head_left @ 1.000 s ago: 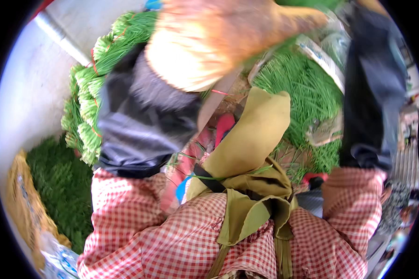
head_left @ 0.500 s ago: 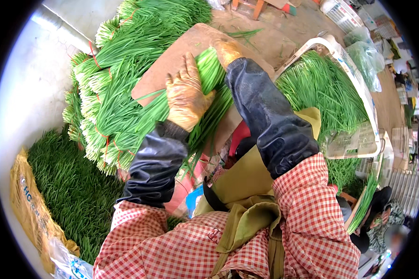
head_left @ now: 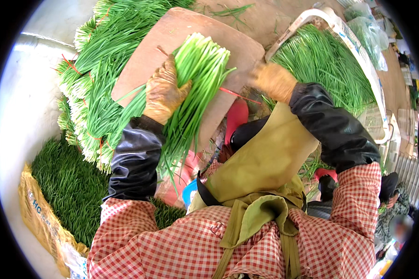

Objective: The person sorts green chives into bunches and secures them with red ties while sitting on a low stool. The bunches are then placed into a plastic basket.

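Left hand [head_left: 163,90] at eleven o'clock, gloved in yellowish brown, lying on the bunch of green stalks [head_left: 198,69], thumb spread from the fingers; whether it's closing underneath, I can't tell! The right hand [head_left: 275,83], between one and two o'clock, is a blur, off the stalks and just beside the board's edge; no telling whether those fingers are open or shut.

And the bunch? Near twelve o'clock, slanting across the brown board [head_left: 246,46], pale ends up towards one. Out from its right side runs a red strip [head_left: 239,95], pointing to four o'clock, and no finished tie shows around these stalks. I'd call this one gathered but unbound.

Farther out, at ten o'clock, there's the done work, by the look of it: stacked bunches [head_left: 109,88], several with red bands. At two o'clock, plenty apparently left: loose stalks [head_left: 312,60] filling the white crate [head_left: 375,88]. Round at half past eight, another heap of dark green leaves [head_left: 70,186] beside a yellow sack [head_left: 42,218].
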The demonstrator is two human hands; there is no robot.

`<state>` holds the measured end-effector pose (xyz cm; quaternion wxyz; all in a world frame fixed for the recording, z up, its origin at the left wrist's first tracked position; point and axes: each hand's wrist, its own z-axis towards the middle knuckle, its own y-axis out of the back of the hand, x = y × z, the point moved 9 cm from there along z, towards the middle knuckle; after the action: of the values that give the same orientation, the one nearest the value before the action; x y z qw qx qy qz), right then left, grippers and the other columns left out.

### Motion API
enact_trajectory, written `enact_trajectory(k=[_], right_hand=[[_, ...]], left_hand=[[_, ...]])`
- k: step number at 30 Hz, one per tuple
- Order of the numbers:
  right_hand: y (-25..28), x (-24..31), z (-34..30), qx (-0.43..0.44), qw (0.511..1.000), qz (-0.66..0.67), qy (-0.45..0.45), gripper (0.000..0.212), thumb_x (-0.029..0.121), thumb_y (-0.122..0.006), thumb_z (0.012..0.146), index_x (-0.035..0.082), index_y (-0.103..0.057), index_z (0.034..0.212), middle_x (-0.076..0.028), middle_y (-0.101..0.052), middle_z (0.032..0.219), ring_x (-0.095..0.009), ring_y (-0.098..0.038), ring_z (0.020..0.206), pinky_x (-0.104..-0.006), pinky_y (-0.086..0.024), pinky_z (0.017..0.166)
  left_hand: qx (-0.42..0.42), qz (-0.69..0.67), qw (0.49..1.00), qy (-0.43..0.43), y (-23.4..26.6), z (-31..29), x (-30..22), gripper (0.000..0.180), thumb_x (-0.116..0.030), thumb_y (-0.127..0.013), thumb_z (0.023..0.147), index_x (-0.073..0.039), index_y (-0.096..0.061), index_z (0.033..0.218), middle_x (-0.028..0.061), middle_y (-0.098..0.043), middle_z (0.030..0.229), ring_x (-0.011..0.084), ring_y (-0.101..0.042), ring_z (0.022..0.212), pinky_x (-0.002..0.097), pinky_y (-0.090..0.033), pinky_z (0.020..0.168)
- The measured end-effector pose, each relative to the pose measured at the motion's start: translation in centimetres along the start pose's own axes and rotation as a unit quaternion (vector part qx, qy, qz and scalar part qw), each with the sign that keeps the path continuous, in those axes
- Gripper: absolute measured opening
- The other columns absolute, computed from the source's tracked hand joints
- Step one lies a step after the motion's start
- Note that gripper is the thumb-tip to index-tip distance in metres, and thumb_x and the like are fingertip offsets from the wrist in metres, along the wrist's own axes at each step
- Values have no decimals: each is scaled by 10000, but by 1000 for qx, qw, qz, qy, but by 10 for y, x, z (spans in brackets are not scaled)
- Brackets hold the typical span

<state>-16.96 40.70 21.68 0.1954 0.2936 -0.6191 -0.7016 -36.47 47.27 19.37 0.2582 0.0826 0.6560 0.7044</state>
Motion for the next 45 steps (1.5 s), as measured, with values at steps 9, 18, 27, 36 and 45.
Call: enact_trajectory(k=[9,18,27,36,45], right_hand=[[-51,68,7,15,988,35,149,94,159,-560,742,120,-583,824,-36,-578,795,-213,-621,802,-344,-503,631],[-79,21,-1,19,653,660,-372,255,259,-594,910,30,-667,994,-48,-668,826,-88,-578,623,-253,-457,542],[23,47,62,-109,954,201,-194,141,236,-610,833,109,-612,772,-48,-646,900,-281,-612,739,-384,-498,599],[18,59,170,-150,959,239,15,202,180,-562,836,42,-641,961,-105,-591,1175,-298,-555,1065,-396,-406,956],[-53,30,185,79,928,287,-222,341,284,-468,908,40,-616,1095,-181,-618,1077,-370,-566,997,-432,-438,856]], left_hand=[[-76,-115,989,-44,16,5,3,898,-298,-702,764,6,-185,1433,240,-593,1110,386,-580,1003,446,-475,823],[67,41,997,25,2,-3,-41,1326,-682,-731,556,108,-92,1408,307,-256,1422,434,-296,1312,448,-286,1069],[137,51,986,82,-19,7,-5,1190,-514,-765,582,92,-156,1404,290,-362,1374,375,-361,1302,525,-318,1035],[218,-227,949,2,-62,23,31,738,-444,-754,567,12,-600,1125,238,-572,1175,349,-525,1133,380,-414,976],[239,-463,841,143,-23,13,73,520,-311,-679,761,6,-588,1163,168,-622,1083,236,-590,990,316,-458,867]])
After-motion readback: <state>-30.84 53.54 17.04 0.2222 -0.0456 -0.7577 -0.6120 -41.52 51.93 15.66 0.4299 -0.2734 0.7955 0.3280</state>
